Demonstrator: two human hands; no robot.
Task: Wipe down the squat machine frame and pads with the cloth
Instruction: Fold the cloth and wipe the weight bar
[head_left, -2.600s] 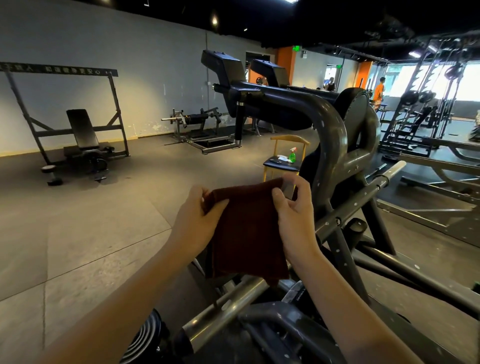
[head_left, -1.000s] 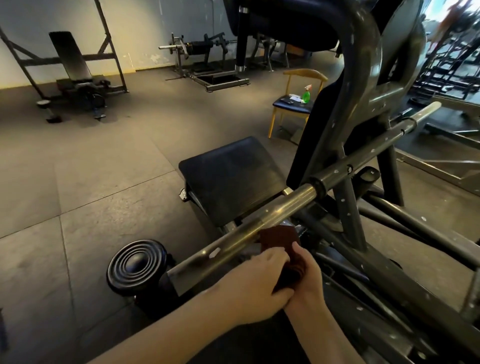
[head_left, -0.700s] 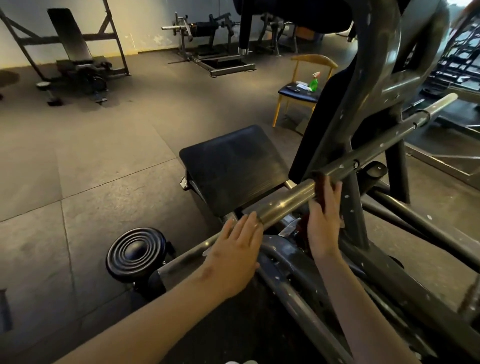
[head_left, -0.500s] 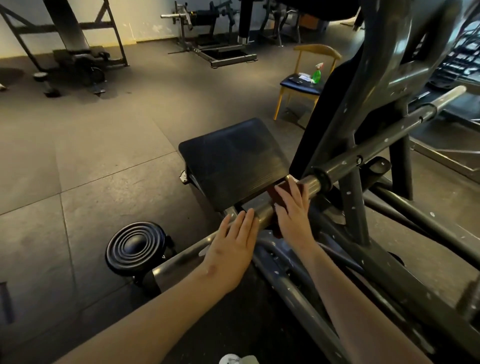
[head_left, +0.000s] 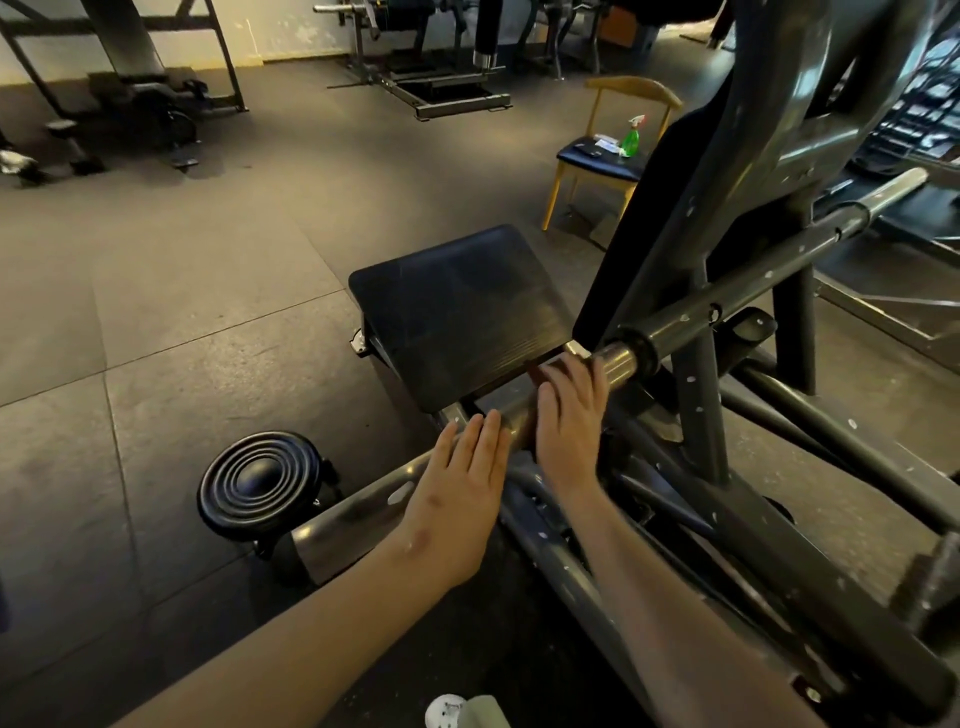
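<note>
The squat machine's grey frame (head_left: 737, 156) rises on the right. Its steel bar (head_left: 621, 361) runs diagonally from lower left to upper right, just in front of a black pad (head_left: 457, 312). My right hand (head_left: 569, 415) lies across the bar with its fingers draped over the top, holding the dark brown cloth (head_left: 532, 375) against it. Only a sliver of the cloth shows at the fingertips. My left hand (head_left: 457, 499) rests flat on the bar just left of the right hand, fingers straight.
A round black ribbed stopper (head_left: 262, 478) sits at the bar's lower left end. A wooden chair (head_left: 597, 156) with a green spray bottle (head_left: 631, 137) stands behind the pad. Frame tubes crowd the lower right. Grey floor mats lie to the left, with other gym machines at the back.
My right hand slid the cloth up the bar and back down to beside my left hand. The left hand let go of the cloth and settled flat on the bar.
</note>
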